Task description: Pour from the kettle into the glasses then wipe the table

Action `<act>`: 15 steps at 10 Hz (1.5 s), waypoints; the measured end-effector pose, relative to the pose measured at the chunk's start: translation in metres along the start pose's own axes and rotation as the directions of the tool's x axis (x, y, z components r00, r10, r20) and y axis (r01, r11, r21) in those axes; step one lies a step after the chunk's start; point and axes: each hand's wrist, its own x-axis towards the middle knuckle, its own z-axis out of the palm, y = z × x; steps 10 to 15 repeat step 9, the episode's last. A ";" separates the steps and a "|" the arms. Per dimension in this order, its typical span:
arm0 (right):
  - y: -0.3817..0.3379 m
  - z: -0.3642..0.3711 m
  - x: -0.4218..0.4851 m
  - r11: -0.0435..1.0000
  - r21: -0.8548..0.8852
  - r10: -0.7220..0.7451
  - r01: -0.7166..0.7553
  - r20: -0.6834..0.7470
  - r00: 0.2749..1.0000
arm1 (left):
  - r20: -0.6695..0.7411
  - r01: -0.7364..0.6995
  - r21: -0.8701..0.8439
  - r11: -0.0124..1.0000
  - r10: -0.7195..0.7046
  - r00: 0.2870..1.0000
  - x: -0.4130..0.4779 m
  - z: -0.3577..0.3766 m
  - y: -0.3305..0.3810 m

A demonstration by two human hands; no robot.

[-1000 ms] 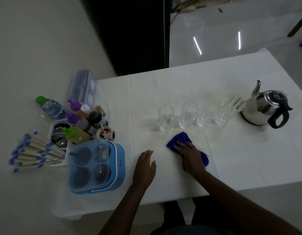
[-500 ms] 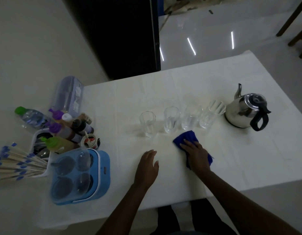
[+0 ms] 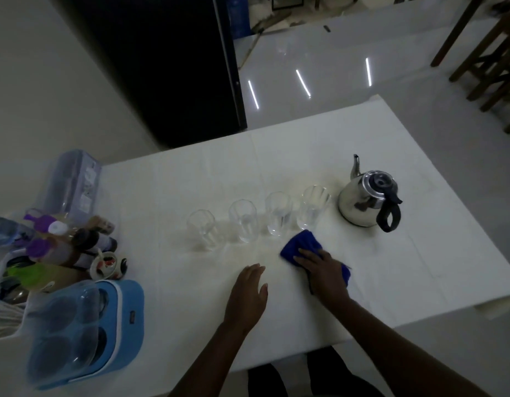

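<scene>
Blue cloth (image 3: pixel 302 243) lies flat on the white table (image 3: pixel 420 262) under the person's right hand (image 3: pixel 322 270), whose fingers are spread and pressed down on it rather than closed around it. It sits just in front of the row of four glasses (image 3: pixel 278 216), near the two on the right, and close to the table's near edge. The left hand (image 3: pixel 248 293) rests palm down on the bare cloth covering beside it, fingers loosely together, holding nothing. The steel kettle (image 3: pixel 365 202) stands upright toward the right side of the table, just beyond the last glass, with its black handle turned to the near edge. The glasses seem to hold a little clear liquid, so pouring looks finished and wiping is the step in hand. The next stroke, I would judge, calls for sliding the cloth along the strip before the glasses while keeping clear of their bases, since a knock could tip one. At the left edge stand sauce bottles (image 3: pixel 64 245), a clear lidded box (image 3: pixel 73 181) and a blue cup carrier (image 3: pixel 84 330). The box and the carrier bear small labels, but the light is too dim and the print too small to read any brand.
</scene>
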 end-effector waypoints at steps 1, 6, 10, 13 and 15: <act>0.005 0.005 -0.023 0.998 -0.031 -0.051 0.052 0.042 0.998 | 0.025 -0.010 0.000 1.000 0.010 1.000 0.005 0.008 0.013; 0.067 -0.025 -0.048 0.973 -0.092 0.210 -0.209 -0.002 0.978 | 0.067 -0.027 0.027 0.999 0.025 0.997 0.029 0.043 0.073; 0.050 -0.044 -0.044 0.986 -0.076 0.136 -0.146 -0.118 0.984 | -0.053 -0.049 0.033 0.998 0.050 0.997 0.037 0.038 0.086; 0.050 -0.044 -0.044 0.986 -0.076 0.136 -0.146 -0.118 0.984 | -0.053 -0.049 0.033 0.998 0.050 0.997 0.037 0.038 0.086; 0.050 -0.044 -0.044 0.986 -0.076 0.136 -0.146 -0.118 0.984 | -0.053 -0.049 0.033 0.998 0.050 0.997 0.037 0.038 0.086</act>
